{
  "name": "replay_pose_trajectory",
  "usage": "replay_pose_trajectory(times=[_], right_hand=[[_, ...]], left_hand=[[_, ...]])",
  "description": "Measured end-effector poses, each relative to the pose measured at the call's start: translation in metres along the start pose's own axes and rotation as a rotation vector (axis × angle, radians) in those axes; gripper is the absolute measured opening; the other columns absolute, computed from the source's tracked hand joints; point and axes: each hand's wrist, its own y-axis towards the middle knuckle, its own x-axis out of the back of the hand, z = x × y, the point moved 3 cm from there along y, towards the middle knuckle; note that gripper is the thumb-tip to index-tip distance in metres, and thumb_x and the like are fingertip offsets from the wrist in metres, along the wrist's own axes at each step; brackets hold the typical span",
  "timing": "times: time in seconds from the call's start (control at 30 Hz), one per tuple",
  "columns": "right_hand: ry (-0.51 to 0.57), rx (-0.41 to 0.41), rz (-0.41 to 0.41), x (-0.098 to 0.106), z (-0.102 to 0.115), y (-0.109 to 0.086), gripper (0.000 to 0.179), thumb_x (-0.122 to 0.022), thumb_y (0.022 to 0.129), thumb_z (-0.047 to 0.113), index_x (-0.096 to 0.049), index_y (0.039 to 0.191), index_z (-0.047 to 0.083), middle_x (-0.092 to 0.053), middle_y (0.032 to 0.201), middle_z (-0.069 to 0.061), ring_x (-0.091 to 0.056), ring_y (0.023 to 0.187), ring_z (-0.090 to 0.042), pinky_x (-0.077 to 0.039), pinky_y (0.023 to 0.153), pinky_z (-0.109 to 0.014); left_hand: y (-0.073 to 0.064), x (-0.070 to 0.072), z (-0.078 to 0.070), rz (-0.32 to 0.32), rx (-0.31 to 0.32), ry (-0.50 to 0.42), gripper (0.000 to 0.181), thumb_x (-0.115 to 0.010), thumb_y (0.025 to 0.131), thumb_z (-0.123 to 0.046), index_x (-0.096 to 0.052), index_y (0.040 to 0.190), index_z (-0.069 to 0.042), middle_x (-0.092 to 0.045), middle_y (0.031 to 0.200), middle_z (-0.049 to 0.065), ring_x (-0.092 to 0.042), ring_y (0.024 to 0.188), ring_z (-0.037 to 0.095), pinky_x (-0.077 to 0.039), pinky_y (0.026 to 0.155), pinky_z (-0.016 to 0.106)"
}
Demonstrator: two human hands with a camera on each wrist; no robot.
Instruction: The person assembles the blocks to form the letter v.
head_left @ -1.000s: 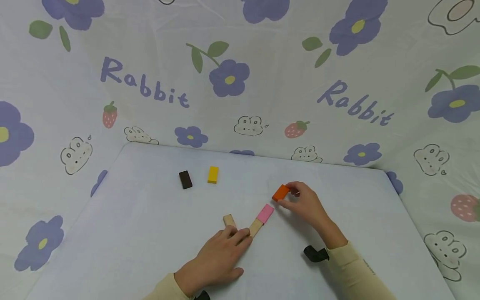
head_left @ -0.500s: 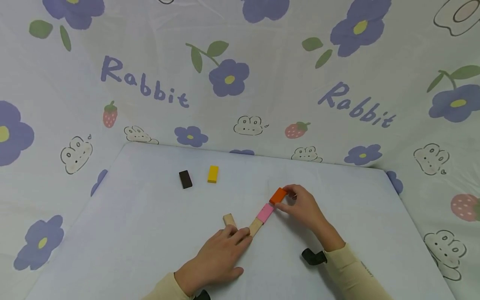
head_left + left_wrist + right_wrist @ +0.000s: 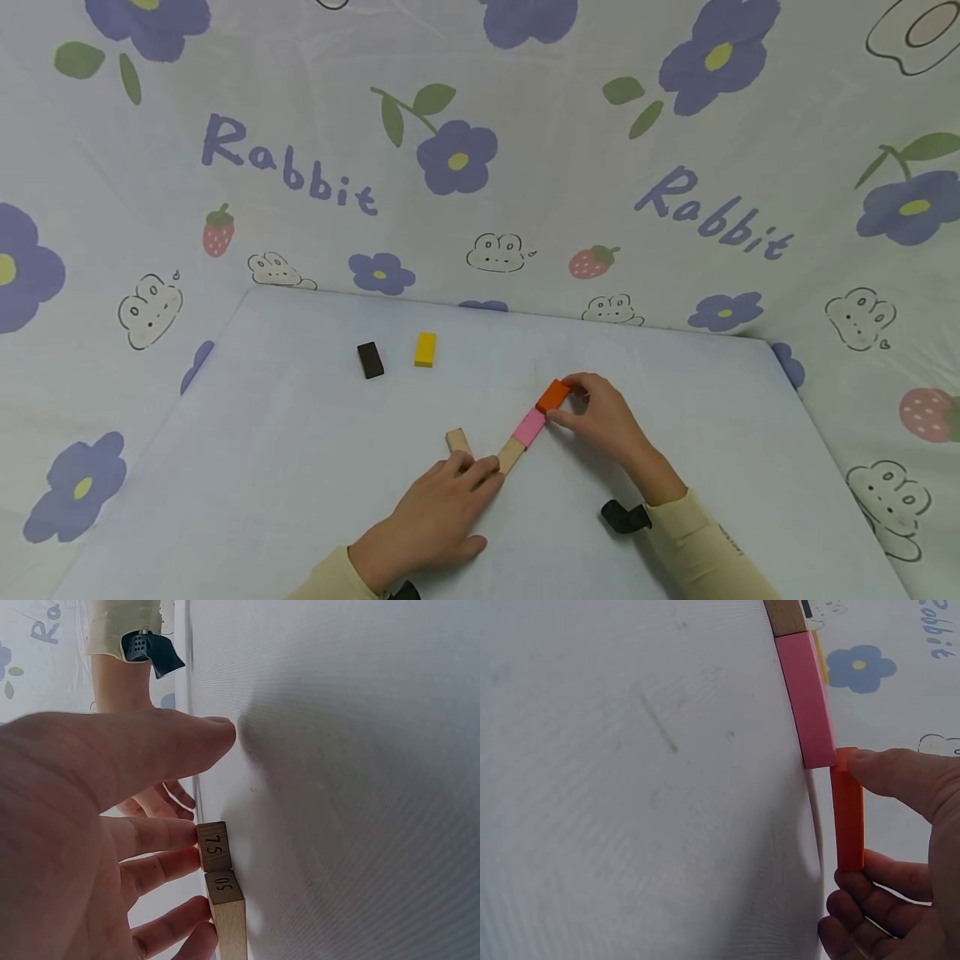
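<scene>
My right hand (image 3: 603, 421) pinches an orange block (image 3: 552, 397) between thumb and fingers. In the right wrist view, the orange block's near end meets the end of a pink block (image 3: 806, 697) but sits a little higher. The pink block continues a row from a plain wooden block (image 3: 511, 456). My left hand (image 3: 442, 517) rests its outstretched fingertips on the wooden blocks, covering where they meet. Another wooden block (image 3: 458, 440) angles away to the left. Numbers mark the two block ends (image 3: 214, 847) by my left fingers in the left wrist view.
A black block (image 3: 371, 360) and a yellow block (image 3: 425, 350) lie apart at the back left of the white table (image 3: 262, 467). Behind rises a patterned cloth (image 3: 555, 150). A black device (image 3: 626, 517) is worn at the right wrist.
My right hand has brought the orange block down and left, closing its gap to the pink block. The left hand and the other blocks have stayed in place.
</scene>
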Motion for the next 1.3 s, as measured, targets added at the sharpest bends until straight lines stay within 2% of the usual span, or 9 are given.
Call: replay_pose_trajectory(times=[0.23, 0.67, 0.9, 1.3], right_hand=[[-0.025, 0.039, 0.003, -0.0021, 0.0003, 0.0, 0.06, -0.089, 0.092, 0.026, -0.065, 0.138, -0.004, -0.067, 0.13, -0.019, -0.06, 0.117, -0.036, -0.052, 0.105, -0.054], [-0.05, 0.066, 0.0, -0.0047, 0.0003, -0.0015, 0.058, -0.088, 0.093, 0.023, -0.066, 0.138, -0.005, -0.067, 0.134, -0.02, -0.06, 0.124, -0.038, -0.049, 0.11, -0.055], [-0.06, 0.103, -0.016, -0.0049, 0.0001, -0.004, 0.051, -0.083, 0.095, 0.018, -0.066, 0.137, -0.006, -0.068, 0.132, -0.02, -0.06, 0.122, -0.038, -0.049, 0.11, -0.056], [-0.069, 0.092, -0.02, -0.006, -0.0013, -0.0047, 0.051, -0.081, 0.095, 0.014, -0.065, 0.14, -0.005, -0.067, 0.136, -0.02, -0.057, 0.128, -0.039, -0.045, 0.114, -0.058]], left_hand=[[-0.0004, -0.0004, 0.0002, 0.006, 0.004, -0.023, 0.074, -0.081, 0.095, -0.051, -0.057, 0.157, -0.017, -0.047, 0.157, -0.003, -0.044, 0.128, 0.018, -0.046, 0.107, 0.033], [-0.0015, 0.0015, -0.001, -0.012, -0.003, -0.012, 0.074, -0.081, 0.095, -0.05, -0.058, 0.156, -0.016, -0.048, 0.157, -0.003, -0.044, 0.128, 0.019, -0.047, 0.106, 0.033], [-0.0014, 0.0009, -0.0008, -0.014, -0.003, -0.017, 0.074, -0.081, 0.095, -0.05, -0.058, 0.156, -0.016, -0.048, 0.157, -0.003, -0.045, 0.127, 0.018, -0.047, 0.107, 0.033], [-0.0011, -0.0008, -0.0001, -0.013, -0.001, -0.022, 0.074, -0.081, 0.095, -0.05, -0.057, 0.157, -0.017, -0.048, 0.158, -0.003, -0.045, 0.128, 0.018, -0.047, 0.107, 0.033]])
